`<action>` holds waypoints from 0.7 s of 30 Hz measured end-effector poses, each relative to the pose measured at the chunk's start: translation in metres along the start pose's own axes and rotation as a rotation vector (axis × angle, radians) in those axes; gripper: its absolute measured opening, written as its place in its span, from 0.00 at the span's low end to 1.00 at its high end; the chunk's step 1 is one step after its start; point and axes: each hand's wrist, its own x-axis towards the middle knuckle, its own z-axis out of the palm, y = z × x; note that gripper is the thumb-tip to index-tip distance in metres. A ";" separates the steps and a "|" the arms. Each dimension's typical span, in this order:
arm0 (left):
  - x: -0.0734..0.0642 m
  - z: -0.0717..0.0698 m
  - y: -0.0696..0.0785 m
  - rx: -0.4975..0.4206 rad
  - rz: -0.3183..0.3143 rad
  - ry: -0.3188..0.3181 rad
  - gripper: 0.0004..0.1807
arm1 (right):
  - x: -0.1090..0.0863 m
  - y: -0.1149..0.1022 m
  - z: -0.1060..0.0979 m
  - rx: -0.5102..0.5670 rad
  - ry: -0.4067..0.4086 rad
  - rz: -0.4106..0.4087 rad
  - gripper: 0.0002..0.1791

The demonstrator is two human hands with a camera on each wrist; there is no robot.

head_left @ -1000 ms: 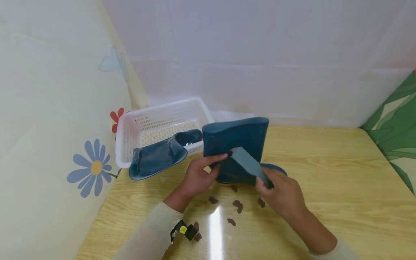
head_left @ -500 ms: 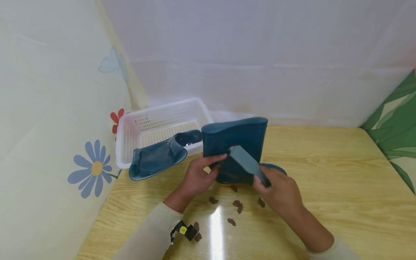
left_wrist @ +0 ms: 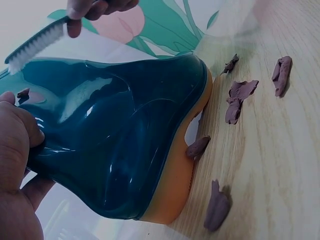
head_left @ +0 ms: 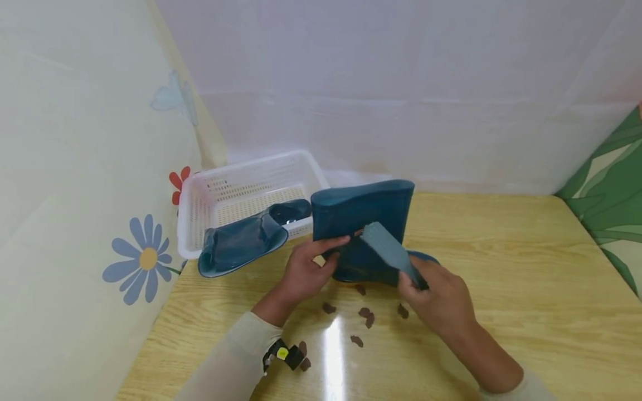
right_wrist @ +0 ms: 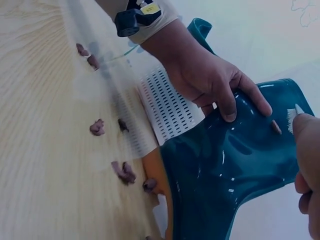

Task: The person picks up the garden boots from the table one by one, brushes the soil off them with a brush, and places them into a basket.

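Note:
A dark teal rubber boot [head_left: 361, 206] with an orange sole [left_wrist: 172, 187] stands upright on the wooden table. My left hand [head_left: 308, 273] grips its shaft from the left, index finger and thumb lying across the near face. In my right hand [head_left: 441, 298] is a brush [head_left: 387, 249] with a grey-green back, gripped by its handle; its white bristles [left_wrist: 37, 45] face the shaft. A small brown clump [right_wrist: 276, 127] clings to the shaft between my left index fingertip and the bristles. Part of the boot's foot is hidden behind my right hand in the head view.
Several brown clumps [head_left: 357, 341] lie scattered on the table [head_left: 526, 267] before the boot. At the back left stands a white perforated plastic basket [head_left: 251, 167]. A second teal boot [head_left: 246, 242] lies across its front rim, with its open top hanging out. Walls enclose the back and left.
My right hand and the brush shift slightly left, then back right and a little up along the shaft. The left hand and the boot hold nearly still.

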 end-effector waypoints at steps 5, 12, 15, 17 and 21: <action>-0.001 0.000 0.001 0.008 -0.009 0.000 0.24 | 0.007 -0.006 0.002 -0.006 -0.071 0.045 0.17; -0.001 0.001 0.001 -0.015 -0.027 -0.011 0.24 | -0.002 -0.004 0.005 -0.014 -0.106 0.032 0.15; -0.002 0.000 0.001 -0.008 -0.025 -0.006 0.25 | -0.007 -0.001 0.003 -0.013 -0.100 0.025 0.14; -0.002 0.000 0.001 -0.008 -0.031 -0.005 0.25 | -0.010 0.000 0.001 -0.013 -0.074 0.008 0.15; -0.001 0.000 0.003 -0.002 -0.044 -0.007 0.25 | -0.010 0.002 -0.001 -0.009 -0.021 -0.025 0.17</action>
